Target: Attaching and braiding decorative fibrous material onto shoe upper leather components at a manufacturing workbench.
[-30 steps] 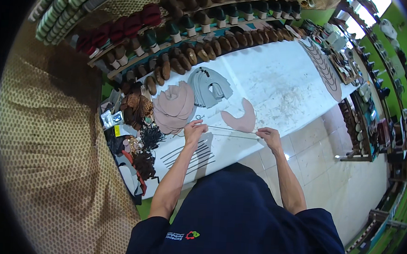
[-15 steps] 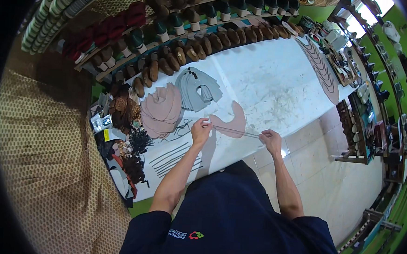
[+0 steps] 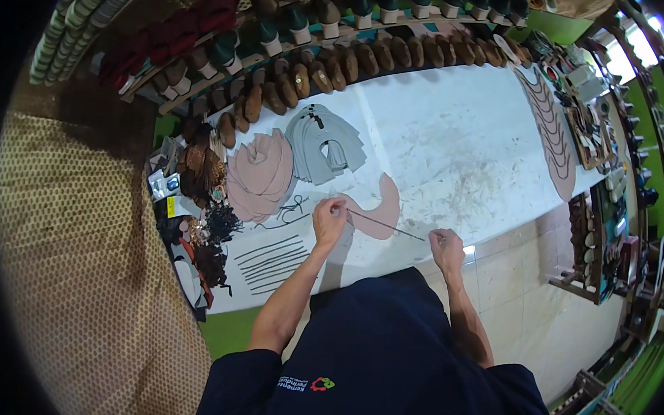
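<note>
Between my hands a thin dark cord (image 3: 411, 235) runs in a straight line, sloping slightly down toward the right. My left hand (image 3: 330, 219) pinches its left end with thumb and fingers. The other end sits in the closed fingertips of my right hand (image 3: 446, 249), near the table's front edge. Beneath the cord lies a flat, pink, crescent-shaped piece (image 3: 387, 203), partly hidden by my left hand. Several dark strips (image 3: 271, 265) lie in rows left of my left forearm. Behind them are a loose tangle of dark cord (image 3: 294, 207) and a fanned stack of pink pieces (image 3: 253, 184).
A stack of grey curved pieces (image 3: 313, 142) rests on the white table (image 3: 458, 131). Brown shoe lasts (image 3: 348, 66) line its back edge. At the far right lie pink pieces with dark curved lines (image 3: 550, 141). Dark scraps and tassels (image 3: 220, 231) crowd the left end.
The cord looked like two close lines before and now shows as one. Both hands sit slightly lower in the picture. The whole view has shifted a little.
</note>
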{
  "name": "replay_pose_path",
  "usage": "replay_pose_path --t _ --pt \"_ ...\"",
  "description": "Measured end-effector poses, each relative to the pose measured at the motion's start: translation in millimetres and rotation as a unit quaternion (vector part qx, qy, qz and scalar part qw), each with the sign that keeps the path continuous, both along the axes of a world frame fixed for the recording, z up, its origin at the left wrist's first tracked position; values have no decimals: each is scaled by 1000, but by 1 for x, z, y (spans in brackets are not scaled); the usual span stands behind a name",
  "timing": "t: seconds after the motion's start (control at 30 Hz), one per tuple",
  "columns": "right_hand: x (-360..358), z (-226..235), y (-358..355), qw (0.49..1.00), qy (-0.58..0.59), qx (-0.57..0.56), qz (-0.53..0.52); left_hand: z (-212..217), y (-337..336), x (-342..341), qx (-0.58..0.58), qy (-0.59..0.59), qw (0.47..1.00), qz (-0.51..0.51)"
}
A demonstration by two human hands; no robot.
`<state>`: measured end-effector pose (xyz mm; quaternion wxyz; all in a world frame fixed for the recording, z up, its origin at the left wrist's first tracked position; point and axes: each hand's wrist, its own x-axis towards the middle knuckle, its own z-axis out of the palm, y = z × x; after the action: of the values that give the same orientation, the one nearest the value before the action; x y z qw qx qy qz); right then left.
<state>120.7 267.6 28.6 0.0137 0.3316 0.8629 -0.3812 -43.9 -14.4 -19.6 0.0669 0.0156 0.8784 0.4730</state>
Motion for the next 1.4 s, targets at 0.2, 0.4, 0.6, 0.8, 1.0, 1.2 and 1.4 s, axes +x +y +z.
replay_pose_path --t 0.2,0.4,0.6,0.8,1.0,1.2,1.4 --pt "-59 2 -33 965 177 86 171 15 -16 7 -140 80 987 -23" --pt "-119 -2 -92 923 212 86 309 26 -14 12 -258 104 957 -76" --pt "-130 -17 -113 907 209 149 333 23 -18 13 -278 72 953 -102" --pt "-133 -17 -121 918 182 129 329 17 -19 11 -253 63 960 -100" --pt "-152 -11 -121 939 194 54 279 11 -18 10 -249 66 961 -100" --pt "-171 -12 -123 937 184 42 293 13 -16 7 -246 66 962 -98" --pt "-178 -11 -122 934 177 37 307 14 -16 7 -221 76 968 -87"
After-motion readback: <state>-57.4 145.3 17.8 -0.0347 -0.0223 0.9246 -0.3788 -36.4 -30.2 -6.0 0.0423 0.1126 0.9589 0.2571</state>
